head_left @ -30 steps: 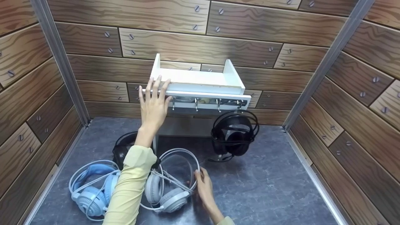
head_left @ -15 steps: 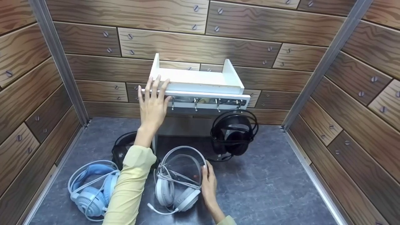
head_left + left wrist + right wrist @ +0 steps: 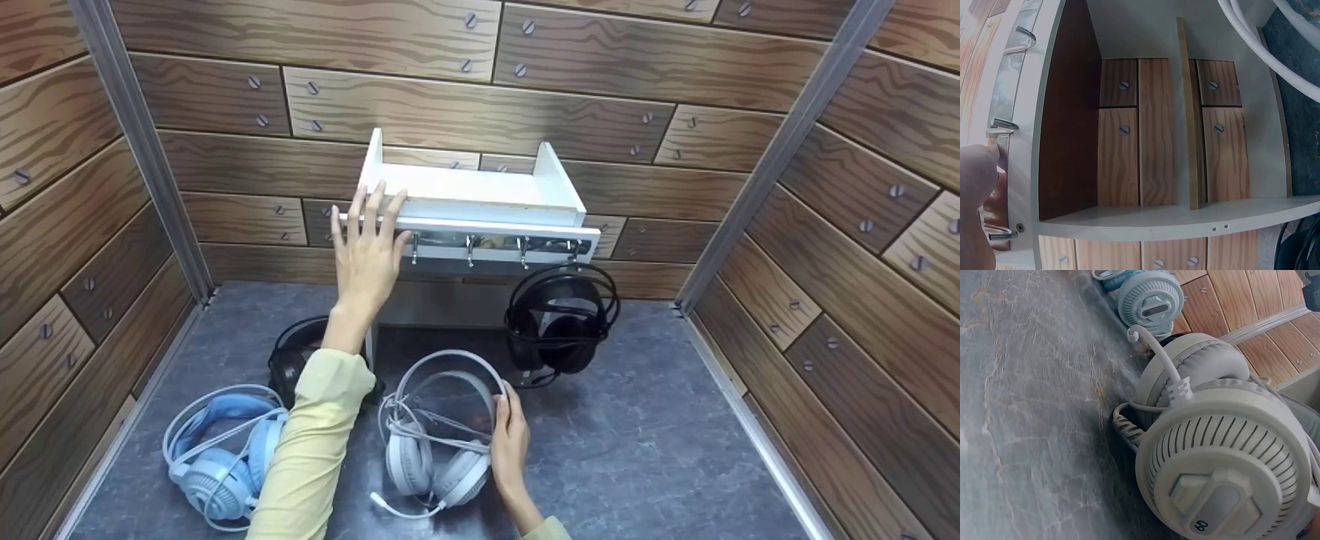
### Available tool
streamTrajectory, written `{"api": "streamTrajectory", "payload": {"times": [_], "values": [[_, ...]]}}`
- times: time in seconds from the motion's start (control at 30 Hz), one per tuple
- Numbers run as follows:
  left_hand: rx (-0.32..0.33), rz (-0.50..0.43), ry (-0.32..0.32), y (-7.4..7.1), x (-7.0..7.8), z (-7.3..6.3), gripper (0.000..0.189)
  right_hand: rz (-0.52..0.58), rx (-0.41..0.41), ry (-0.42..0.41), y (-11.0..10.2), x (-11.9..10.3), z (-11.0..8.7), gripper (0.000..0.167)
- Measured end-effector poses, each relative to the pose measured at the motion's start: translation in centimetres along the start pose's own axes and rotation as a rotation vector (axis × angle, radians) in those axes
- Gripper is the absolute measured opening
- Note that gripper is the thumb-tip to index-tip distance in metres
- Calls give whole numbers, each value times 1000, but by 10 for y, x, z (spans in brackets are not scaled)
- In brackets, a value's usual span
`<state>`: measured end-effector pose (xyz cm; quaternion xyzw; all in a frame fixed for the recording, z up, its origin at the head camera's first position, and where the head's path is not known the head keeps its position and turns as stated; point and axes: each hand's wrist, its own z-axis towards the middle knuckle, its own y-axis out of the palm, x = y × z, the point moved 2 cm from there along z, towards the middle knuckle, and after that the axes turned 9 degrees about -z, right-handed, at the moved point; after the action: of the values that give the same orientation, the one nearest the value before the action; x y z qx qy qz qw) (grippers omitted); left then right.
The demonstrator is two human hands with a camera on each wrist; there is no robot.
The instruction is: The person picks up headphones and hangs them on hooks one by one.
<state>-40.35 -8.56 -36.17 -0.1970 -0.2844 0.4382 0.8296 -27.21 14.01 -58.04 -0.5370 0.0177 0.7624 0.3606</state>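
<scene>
My left hand (image 3: pixel 367 259) rests with spread, straight fingers on the left end of a white rack's (image 3: pixel 472 184) front rail, which carries several metal hooks (image 3: pixel 472 251). In the left wrist view its thumb side (image 3: pixel 977 185) lies beside the hooks. My right hand (image 3: pixel 511 442) grips the right side of a white headset's (image 3: pixel 409 465) headband, in front of the rack. The headset stands upright, cord wound about it, microphone pointing lower left. Its vented ear cup (image 3: pixel 1224 461) fills much of the right wrist view, where the hand is mostly hidden.
A black headset (image 3: pixel 562 300) hangs from the rightmost hook. On the floor at the left lie a light-blue headset (image 3: pixel 221 480), partly behind my left sleeve (image 3: pixel 307 450), and another black headset (image 3: pixel 291 367). Wood-patterned walls (image 3: pixel 600 60) enclose the grey floor (image 3: pixel 637 450).
My right hand has moved right with the white headset, which has turned more upright and come away from my left forearm. My left hand has stayed on the rail.
</scene>
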Motion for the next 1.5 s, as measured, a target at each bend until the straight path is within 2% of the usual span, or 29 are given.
{"api": "streamTrajectory", "payload": {"times": [0.23,0.53,0.8,1.0,1.23,1.5], "values": [[-4,-16,-6,0,0,0,56,47,46,-9,-4,1,3,31],[-1,-9,1,0,1,0,55,56,110,-109,-15,-3,11,31],[5,10,8,0,0,1,55,104,145,-107,-30,-14,26,31],[-8,-2,0,0,-1,1,56,141,155,-114,-39,-16,29,31],[-1,10,7,1,-1,1,56,196,126,-96,-63,-51,29,32],[-8,3,0,1,-1,0,57,174,149,-105,-72,-59,38,31]]}}
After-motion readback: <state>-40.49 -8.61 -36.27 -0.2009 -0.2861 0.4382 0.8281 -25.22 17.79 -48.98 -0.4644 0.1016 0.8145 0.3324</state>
